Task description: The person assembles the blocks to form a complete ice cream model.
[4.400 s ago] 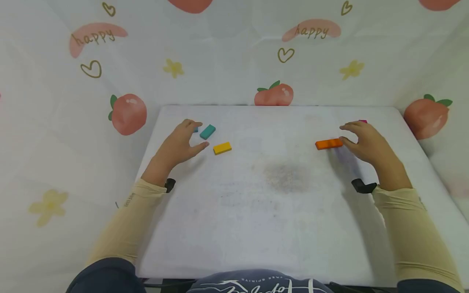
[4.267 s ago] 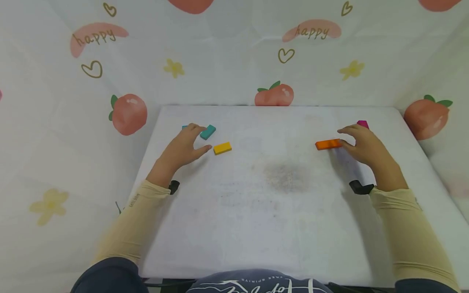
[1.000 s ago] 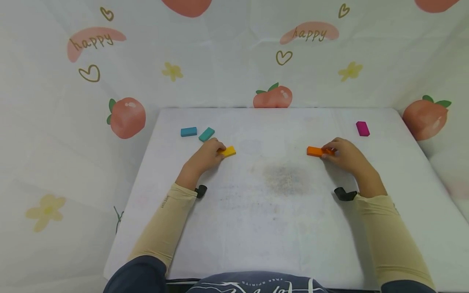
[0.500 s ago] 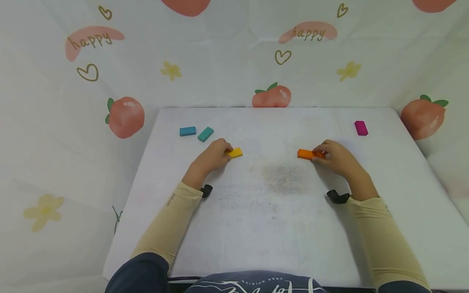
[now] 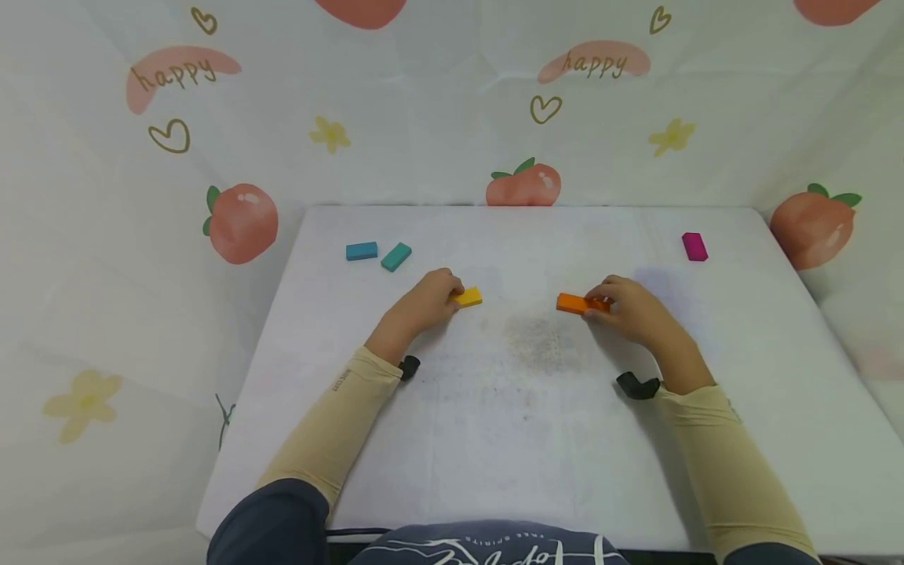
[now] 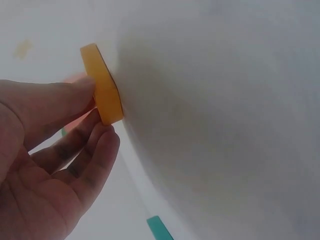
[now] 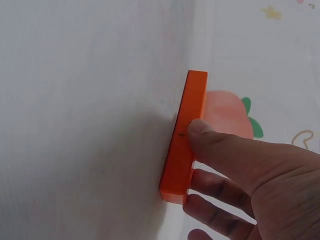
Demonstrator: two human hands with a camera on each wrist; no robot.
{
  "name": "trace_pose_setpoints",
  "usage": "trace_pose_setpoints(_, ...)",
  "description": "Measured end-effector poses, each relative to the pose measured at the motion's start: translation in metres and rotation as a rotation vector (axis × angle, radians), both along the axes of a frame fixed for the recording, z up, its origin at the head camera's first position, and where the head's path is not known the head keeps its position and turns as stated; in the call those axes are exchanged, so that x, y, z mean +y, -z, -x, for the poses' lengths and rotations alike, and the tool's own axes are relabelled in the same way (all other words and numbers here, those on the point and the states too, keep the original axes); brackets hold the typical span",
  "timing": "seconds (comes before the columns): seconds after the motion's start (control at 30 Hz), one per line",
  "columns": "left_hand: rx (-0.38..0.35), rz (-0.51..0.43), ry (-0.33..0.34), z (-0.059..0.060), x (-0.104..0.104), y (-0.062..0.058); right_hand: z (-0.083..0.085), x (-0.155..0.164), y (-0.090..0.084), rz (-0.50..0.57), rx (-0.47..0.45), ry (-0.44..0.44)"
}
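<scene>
Near the middle of the white table [image 5: 494, 455], my left hand [image 5: 426, 302] pinches a small yellow block [image 5: 469, 297] at its left end. In the left wrist view the thumb lies on one side of the yellow block [image 6: 101, 85], with fingers behind it. To the right, my right hand [image 5: 628, 310] grips a longer orange block [image 5: 570, 304] by its right half. The right wrist view has the thumb against one long side of the orange block [image 7: 185, 135], fingers on the other. A gap of bare table separates the two blocks, whose free ends face each other.
Back left on the table lie a blue block [image 5: 362, 251] and a teal block [image 5: 396, 256], close together. A magenta block [image 5: 695, 246] lies at the back right. A patterned cloth [image 5: 424, 102] hangs behind the table's far edge.
Both hands came down and took hold of the yellow and orange blocks. Since then the left has moved right with the yellow block and the right has moved left with the orange one.
</scene>
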State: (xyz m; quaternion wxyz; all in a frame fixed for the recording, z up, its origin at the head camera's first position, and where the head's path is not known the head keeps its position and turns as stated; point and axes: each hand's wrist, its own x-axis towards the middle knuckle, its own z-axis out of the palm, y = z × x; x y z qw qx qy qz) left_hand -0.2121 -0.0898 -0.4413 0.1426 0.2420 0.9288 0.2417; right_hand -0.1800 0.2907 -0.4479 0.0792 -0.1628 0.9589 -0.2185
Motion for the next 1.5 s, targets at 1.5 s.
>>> trace_pose_setpoints(1.5,-0.11,-0.071,-0.098,-0.003,0.04,0.001,-0.026,-0.065,0.002,-0.021,0.05,-0.085)
